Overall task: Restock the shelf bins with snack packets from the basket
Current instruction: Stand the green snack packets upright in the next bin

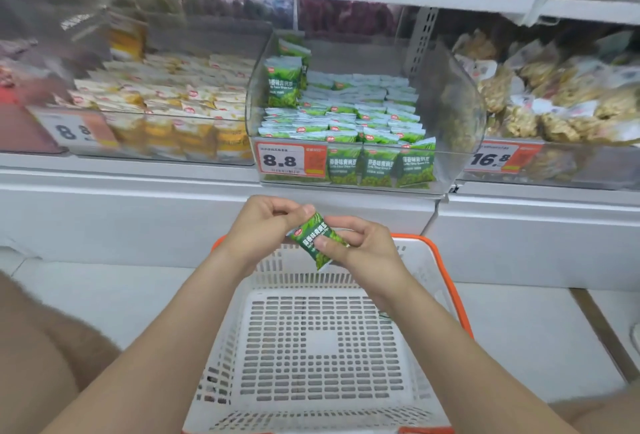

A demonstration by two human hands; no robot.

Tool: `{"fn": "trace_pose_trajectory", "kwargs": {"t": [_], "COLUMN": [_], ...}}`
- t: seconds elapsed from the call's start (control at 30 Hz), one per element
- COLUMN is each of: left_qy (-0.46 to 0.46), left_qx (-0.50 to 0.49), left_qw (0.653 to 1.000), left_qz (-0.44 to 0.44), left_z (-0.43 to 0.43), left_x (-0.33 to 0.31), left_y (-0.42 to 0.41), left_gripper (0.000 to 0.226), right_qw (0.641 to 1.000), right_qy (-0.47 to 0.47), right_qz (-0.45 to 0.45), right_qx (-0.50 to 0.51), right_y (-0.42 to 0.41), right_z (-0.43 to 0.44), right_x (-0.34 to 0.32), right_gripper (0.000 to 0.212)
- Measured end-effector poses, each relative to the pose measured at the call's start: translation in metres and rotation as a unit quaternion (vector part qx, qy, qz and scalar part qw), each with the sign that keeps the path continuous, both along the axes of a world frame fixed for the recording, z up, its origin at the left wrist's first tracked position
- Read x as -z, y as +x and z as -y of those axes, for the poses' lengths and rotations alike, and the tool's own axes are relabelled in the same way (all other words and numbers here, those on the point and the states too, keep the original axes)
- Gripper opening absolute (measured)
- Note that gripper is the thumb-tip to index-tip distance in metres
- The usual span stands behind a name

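Observation:
A small green snack packet (316,238) is held between both hands above the basket. My left hand (266,225) pinches its upper end, and my right hand (363,246) grips its lower side with the thumb across the front. Below them sits a white plastic basket (311,340) with an orange rim, its slotted floor showing. A sliver of another green packet peeks out beside my right forearm. Straight ahead a clear shelf bin (450,104) holds several rows of the same green packets (346,118), above an 8.8 price tag (291,159).
To the left, a clear bin of yellow and white packets (166,104) carries another 8.8 tag. On the right is a bin of beige snack bags (561,97) priced 16.8. A white ledge (138,198) runs under the bins. More bins stand on the shelf above.

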State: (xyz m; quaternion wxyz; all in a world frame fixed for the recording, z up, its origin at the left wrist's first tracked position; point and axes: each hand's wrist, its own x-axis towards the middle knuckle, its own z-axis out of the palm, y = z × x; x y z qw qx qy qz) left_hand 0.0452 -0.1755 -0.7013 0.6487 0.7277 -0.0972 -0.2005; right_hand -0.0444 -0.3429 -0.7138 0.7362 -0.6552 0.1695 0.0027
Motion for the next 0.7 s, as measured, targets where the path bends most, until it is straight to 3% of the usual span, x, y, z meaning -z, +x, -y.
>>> {"fn": "trace_pose_trajectory", "kwargs": {"t": [0.1,0.2,0.3,0.4,0.47,0.57,0.7], "left_qy": [0.011,0.052,0.041,0.060,0.097,0.171,0.185], "left_qx": [0.002,0.022,-0.070,-0.271,-0.339,-0.308,-0.269], "left_qw": [0.999,0.991,0.976,0.907,0.861,0.840,0.854], "left_qz": [0.054,0.125,0.204,0.317,0.367,0.412,0.406], "left_z": [-0.001,-0.001,0.003,0.001,-0.004,-0.009,-0.013], "left_x": [-0.012,-0.032,-0.059,-0.082,-0.091,-0.094,-0.092], "left_y": [-0.001,-0.003,-0.002,0.009,0.025,0.052,0.067], "left_gripper": [0.018,0.016,0.034,0.047,0.040,0.024,0.016], "right_qw": [0.999,0.980,0.967,0.950,0.932,0.905,0.893], "right_qy": [-0.037,-0.196,-0.249,-0.268,-0.283,-0.340,-0.403], "right_qz": [0.005,0.014,0.046,0.135,0.186,0.209,0.151], "right_qx": [-0.009,-0.044,0.007,0.088,0.129,0.147,0.134], "right_y": [-0.001,-0.001,0.007,0.024,0.045,0.087,0.148], "right_z": [-0.007,-0.012,-0.018,-0.023,-0.024,-0.023,-0.026], "right_x": [-0.011,-0.028,-0.055,-0.093,-0.117,-0.145,-0.154], "right_gripper": [0.033,0.014,0.020,0.029,0.030,0.020,0.035]}}
